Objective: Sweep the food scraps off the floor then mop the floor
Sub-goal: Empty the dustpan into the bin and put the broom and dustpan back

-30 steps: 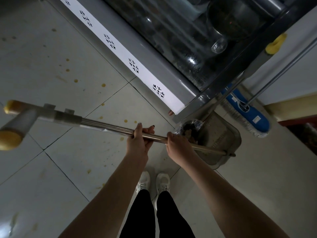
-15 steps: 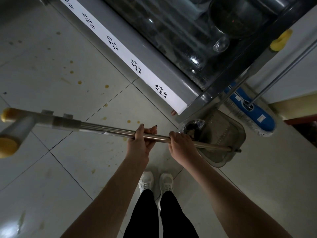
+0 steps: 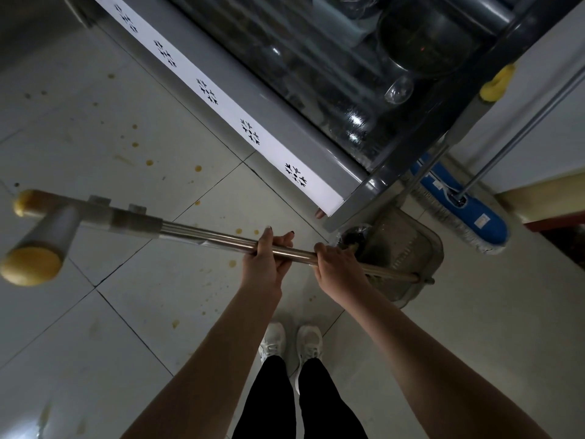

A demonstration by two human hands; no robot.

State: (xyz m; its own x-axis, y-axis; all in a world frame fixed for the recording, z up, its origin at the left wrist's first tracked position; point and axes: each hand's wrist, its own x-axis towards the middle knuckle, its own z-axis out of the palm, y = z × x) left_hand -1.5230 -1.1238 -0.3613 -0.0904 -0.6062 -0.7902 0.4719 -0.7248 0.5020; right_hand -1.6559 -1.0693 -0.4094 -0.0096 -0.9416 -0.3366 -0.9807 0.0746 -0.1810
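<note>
Mop (image 3: 196,236) hangs almost unmoved, head toward nine o'clock; left hand (image 3: 266,259) and right hand (image 3: 338,270) fingers stay curled round its pole; stains (image 3: 198,168) on the floor (image 3: 133,327) await mopping.

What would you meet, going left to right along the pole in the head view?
Sponge mop head → left hand gripping the pole → right hand gripping it too → grey dustpan → blue flat mop.

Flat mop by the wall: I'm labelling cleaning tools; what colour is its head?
The flat mop head is blue with a pale fringe, in the head view.
</note>
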